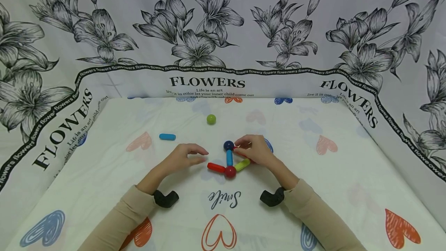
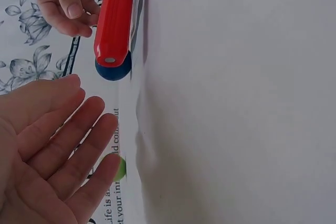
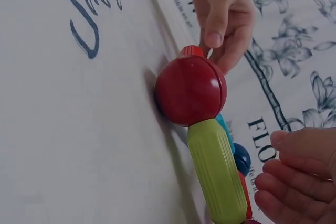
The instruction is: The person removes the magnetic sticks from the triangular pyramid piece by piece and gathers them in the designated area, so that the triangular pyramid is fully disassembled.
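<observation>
A joined figure of magnetic balls and rods lies on the cloth between the hands. Its red ball (image 1: 230,172) joins a red rod (image 1: 216,167), a light blue rod (image 1: 229,158) and a yellow-green rod (image 1: 242,164). The light blue rod runs to a dark blue ball (image 1: 228,146). Another red rod (image 3: 244,192) shows partly behind the yellow-green one in the right wrist view. My left hand (image 1: 181,160) is held apart from the first red rod's free end, fingers extended. Beside the dark blue ball, my right hand (image 1: 256,150) has loosely bent fingers; contact is unclear.
A green ball (image 1: 211,119) lies farther back on the heart-printed cloth (image 1: 188,220). To the left is a loose blue rod (image 1: 167,137). A flower-printed curtain (image 1: 153,53) stands behind and along both sides.
</observation>
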`<state>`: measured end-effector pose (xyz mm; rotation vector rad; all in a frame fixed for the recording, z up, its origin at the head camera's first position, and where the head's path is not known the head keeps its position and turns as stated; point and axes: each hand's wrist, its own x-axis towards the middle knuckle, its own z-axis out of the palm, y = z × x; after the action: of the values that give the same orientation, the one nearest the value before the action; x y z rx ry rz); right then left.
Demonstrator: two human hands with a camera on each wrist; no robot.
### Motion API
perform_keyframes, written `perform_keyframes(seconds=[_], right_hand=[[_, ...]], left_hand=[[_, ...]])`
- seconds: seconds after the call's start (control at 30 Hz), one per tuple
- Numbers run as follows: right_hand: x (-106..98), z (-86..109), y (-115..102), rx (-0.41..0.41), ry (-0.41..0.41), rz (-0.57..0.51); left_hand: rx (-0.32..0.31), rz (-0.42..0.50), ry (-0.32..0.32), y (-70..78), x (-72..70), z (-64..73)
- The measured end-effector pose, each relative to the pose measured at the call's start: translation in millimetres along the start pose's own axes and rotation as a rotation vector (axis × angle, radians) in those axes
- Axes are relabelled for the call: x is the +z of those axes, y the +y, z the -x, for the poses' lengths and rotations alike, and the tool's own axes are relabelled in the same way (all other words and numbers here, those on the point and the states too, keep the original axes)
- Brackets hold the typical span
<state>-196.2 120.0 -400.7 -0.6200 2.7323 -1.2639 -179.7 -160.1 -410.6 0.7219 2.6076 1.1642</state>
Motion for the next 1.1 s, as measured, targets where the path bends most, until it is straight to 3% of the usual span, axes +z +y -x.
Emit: perform_keyframes(seconds=[0.43,0.9,1.1], right_hand=[[7,23.0,2,-0.245,-0.166,0.024],[15,25.8,2,-0.262,-0.218,0.077],[15,25.9,-2,-0.243,-0.236,0.103]], left_hand=[[0.067,0.019,-0.068,11.8,11.4,-2.5],[0.126,0.031,-0.123,14.2,19.5,-4.5],[0.114,0.004,-0.137,15.1,19.2,-3.8]])
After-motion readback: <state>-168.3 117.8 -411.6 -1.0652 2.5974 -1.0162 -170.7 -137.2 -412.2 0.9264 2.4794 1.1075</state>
